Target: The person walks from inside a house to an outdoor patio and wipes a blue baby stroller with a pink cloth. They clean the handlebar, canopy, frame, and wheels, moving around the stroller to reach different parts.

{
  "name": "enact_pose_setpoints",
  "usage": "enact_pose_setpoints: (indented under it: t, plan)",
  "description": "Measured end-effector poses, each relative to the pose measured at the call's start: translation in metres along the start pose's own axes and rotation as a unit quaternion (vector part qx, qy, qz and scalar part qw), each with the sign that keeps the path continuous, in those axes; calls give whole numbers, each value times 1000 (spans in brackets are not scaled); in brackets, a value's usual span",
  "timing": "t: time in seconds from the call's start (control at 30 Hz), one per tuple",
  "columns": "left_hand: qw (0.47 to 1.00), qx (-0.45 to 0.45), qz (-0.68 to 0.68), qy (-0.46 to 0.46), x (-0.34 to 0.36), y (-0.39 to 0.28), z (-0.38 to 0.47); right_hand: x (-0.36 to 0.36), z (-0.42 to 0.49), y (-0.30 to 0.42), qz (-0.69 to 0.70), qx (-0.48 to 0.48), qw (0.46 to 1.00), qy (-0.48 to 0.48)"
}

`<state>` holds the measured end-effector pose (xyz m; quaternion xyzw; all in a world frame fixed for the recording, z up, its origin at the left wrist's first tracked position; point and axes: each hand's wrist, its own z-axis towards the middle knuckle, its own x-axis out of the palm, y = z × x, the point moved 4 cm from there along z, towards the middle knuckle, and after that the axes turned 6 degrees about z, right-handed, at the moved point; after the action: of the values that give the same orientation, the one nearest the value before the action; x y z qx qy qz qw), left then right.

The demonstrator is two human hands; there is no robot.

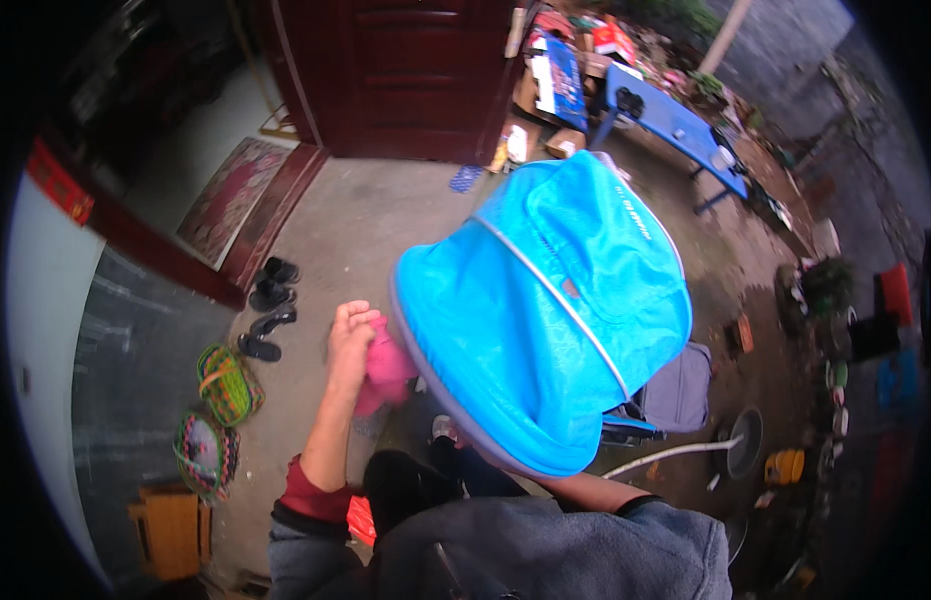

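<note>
My left hand [353,341] holds a crumpled pink cloth [383,367], which is partly blurred, just left of a large bright blue fabric canopy [540,315]. The canopy looks like a stroller hood, with grey piping, a grey rim and some writing on it. My right forearm reaches under the canopy's lower edge, and most of my right hand is hidden behind the fabric; its grip cannot be seen. A grey fabric panel [679,390] shows behind the canopy at the right.
Black shoes [270,285] and woven baskets [229,382] stand at the left, with a wooden stool [172,532] below. A blue bench [675,127] with items on it is at the upper right. A white hose [675,454] runs into a round basin [747,442] at the right.
</note>
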<state>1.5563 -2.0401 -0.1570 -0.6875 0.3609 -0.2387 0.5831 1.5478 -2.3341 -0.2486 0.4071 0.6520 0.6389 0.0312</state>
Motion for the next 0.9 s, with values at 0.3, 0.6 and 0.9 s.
enact_pose_setpoints:
  t: [0.3,0.6,0.9]
  plan:
    - [855,-280,-233,368,57,-33,33,-17,24,24,179,-25,949,-260]
    - [721,-365,26,589,46,-20,59,-3,68,-13,263,-111,802,-524]
    - [648,-223,205,699,25,-39,137,49,38,-45,265,-109,659,-695]
